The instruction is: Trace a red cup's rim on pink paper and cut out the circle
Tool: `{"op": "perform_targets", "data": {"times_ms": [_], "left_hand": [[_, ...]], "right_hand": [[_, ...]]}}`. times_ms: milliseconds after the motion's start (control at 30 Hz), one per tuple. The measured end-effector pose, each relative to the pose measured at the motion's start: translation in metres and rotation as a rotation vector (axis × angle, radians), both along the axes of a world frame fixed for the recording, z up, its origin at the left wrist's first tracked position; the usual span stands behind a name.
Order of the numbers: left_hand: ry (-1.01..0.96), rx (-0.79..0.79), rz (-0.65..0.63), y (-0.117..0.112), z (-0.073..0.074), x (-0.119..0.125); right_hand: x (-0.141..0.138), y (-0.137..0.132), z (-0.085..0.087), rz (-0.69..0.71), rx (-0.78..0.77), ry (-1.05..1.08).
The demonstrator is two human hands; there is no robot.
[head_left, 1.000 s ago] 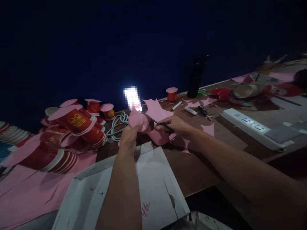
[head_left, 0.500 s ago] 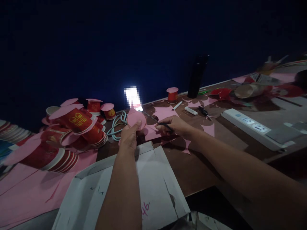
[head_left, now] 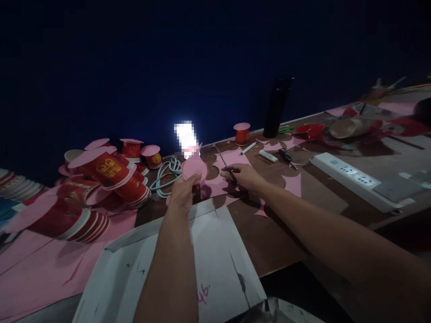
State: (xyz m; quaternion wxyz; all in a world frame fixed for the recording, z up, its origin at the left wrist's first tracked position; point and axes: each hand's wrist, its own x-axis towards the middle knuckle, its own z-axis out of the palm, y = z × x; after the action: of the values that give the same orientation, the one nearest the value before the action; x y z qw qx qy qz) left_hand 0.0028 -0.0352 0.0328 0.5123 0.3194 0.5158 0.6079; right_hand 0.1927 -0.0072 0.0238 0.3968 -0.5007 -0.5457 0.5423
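Note:
My left hand (head_left: 182,193) is closed round a cup capped with a round pink paper disc (head_left: 194,168), held up above the brown table (head_left: 279,224). To its right, my right hand (head_left: 243,176) grips black scissors (head_left: 226,165) whose blades point up and away. Under that hand a pink paper sheet with cut-out holes (head_left: 232,161) lies flat on the table. A flattened white cardboard box (head_left: 188,269) lies below my forearms.
A heap of red paper cups with pink discs (head_left: 104,179) lies at the left on pink paper (head_left: 37,269). A coiled blue cable (head_left: 164,172), a bright light (head_left: 185,134), a black bottle (head_left: 276,107), a glue stick (head_left: 268,155), spare scissors (head_left: 287,158) and a white power strip (head_left: 353,177) stand around.
The pink sheet has dropped away from the disc and lies flat. My right hand swung the scissors off the disc, blades now pointing up. The left hand stayed almost still.

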Motion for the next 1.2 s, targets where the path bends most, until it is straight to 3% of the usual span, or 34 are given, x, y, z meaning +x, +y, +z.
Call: {"op": "perform_targets", "data": {"times_ms": [133, 333, 667, 833, 1200], "left_hand": [[-0.004, 0.007, -0.210, -0.004, -0.001, 0.009], [0.053, -0.022, -0.321, -0.006, -0.006, 0.021], [0.084, -0.028, -0.139, -0.006, -0.005, 0.030], [-0.044, 0.059, -0.030, -0.003, -0.007, 0.036], [-0.263, 0.116, 0.166, 0.008, -0.009, 0.017]], "right_hand": [[-0.004, -0.009, 0.009, 0.082, -0.007, 0.279], [-0.008, -0.015, 0.011, -0.018, -0.032, 0.296], [-0.012, -0.005, -0.002, -0.139, -0.002, 0.298], [-0.014, -0.007, -0.004, -0.155, -0.045, 0.367], [-0.022, -0.022, -0.005, 0.141, -0.226, 0.468]]}}
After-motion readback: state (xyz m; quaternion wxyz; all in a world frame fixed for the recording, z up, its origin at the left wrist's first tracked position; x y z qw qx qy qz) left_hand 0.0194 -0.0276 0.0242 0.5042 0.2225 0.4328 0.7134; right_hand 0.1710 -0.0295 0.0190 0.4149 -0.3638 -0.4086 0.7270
